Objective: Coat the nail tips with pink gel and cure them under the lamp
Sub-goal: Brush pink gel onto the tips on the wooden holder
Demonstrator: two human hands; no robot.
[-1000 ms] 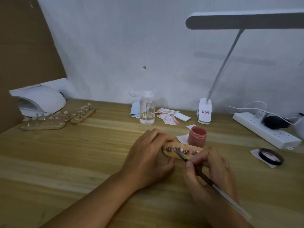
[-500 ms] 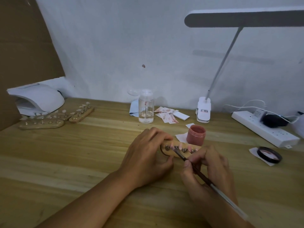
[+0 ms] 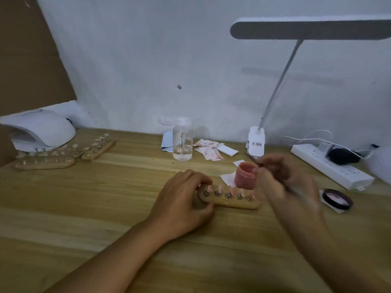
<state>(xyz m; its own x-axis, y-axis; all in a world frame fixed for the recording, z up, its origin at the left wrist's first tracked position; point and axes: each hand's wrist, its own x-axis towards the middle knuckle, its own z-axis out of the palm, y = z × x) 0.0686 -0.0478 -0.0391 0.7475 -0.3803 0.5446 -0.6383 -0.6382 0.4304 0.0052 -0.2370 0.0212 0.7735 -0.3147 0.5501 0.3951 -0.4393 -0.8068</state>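
Brush lifts off the holder and swings over to the gel jar

A second ago my right hand point(image 3: 283, 180) was working the brush point(image 3: 254, 160) along the nail tips point(image 3: 221, 188). Now it is up beside the pink jar point(image 3: 245, 176), blurred, fingers curled round the brush. I judge this a reload, so coating isn't finished. My left hand point(image 3: 184, 199) still pinches the left end of the wooden holder point(image 3: 232, 203), which lies flat on the table point(image 3: 105, 208), well apart from the curing lamp point(image 3: 40, 130).

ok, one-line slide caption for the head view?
Left hand steadies the wooden nail-tip holder while the right hand holds the brush by the open pink gel jar.
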